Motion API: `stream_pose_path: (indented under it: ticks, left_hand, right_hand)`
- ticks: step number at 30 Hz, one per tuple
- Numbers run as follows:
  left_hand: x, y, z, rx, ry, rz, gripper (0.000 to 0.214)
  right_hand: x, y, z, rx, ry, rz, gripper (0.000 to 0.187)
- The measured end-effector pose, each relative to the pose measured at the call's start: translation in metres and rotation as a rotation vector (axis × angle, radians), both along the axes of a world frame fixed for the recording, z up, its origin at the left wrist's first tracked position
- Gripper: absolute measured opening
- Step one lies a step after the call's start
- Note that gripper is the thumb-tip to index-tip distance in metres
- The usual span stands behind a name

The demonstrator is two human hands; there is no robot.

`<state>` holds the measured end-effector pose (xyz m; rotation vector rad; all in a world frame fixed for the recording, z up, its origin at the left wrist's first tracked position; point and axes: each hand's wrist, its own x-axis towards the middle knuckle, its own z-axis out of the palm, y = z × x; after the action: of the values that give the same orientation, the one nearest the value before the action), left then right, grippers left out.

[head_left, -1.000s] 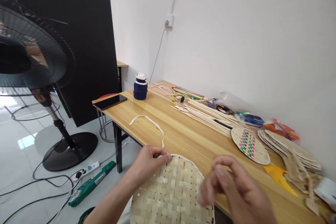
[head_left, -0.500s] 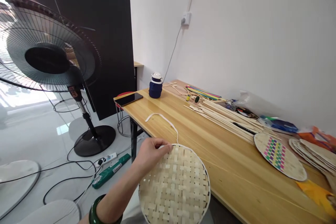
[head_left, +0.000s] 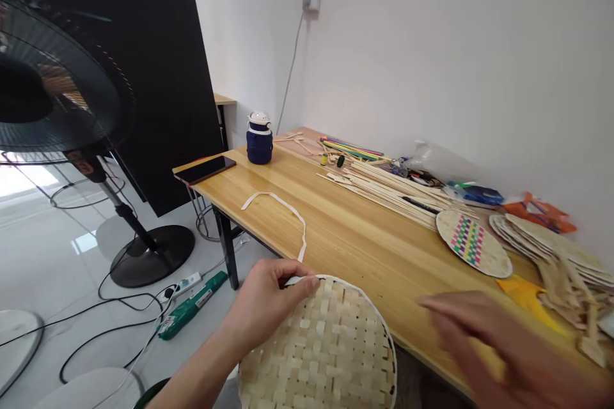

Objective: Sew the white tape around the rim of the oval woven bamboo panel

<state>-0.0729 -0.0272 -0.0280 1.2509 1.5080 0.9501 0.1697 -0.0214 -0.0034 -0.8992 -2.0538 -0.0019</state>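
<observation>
My left hand point(head_left: 268, 297) pinches the far rim of a round woven bamboo fan face point(head_left: 321, 351), which I hold just off the near edge of the wooden table point(head_left: 364, 236). A white edging strip point(head_left: 288, 211) runs from that rim out across the table in a loop. My right hand point(head_left: 499, 345) hovers blurred over the table's near right edge, its fingers smeared by motion and apart from the fan face.
A standing fan point(head_left: 57, 96) is on the floor at left, with cables and a power strip point(head_left: 185, 282). On the table lie a phone point(head_left: 206, 169), a blue jar point(head_left: 259, 138), bamboo strips point(head_left: 384, 188), a colour-woven disc point(head_left: 472, 243), stacked fans point(head_left: 551, 255) and an orange piece point(head_left: 530, 294).
My right hand, out of view half a second ago, has come back in at the lower right. The left hand keeps its pinch on the fan rim; the camera view swung left.
</observation>
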Motion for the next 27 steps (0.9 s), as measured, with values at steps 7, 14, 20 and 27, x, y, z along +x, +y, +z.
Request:
stream_pose_path:
  ticks: [7,14,20,27]
  left_hand:
    - [0.006,-0.005,0.002,0.030,-0.043,-0.047,0.025]
    - [0.007,-0.007,0.000,0.051,-0.048,-0.067,0.024]
    - [0.008,-0.006,-0.001,0.040,-0.051,-0.070,0.024]
    - [0.008,-0.006,0.000,0.038,-0.050,-0.077,0.026]
  right_hand:
    - [-0.053,0.004,-0.023,0.066,-0.192,0.081,0.016]
    - [-0.052,0.004,-0.029,0.099,-0.256,0.037,0.019]
    - [-0.050,0.003,-0.030,0.093,-0.255,0.020,0.019]
    - [-0.049,0.003,-0.030,0.111,-0.263,0.032,0.019]
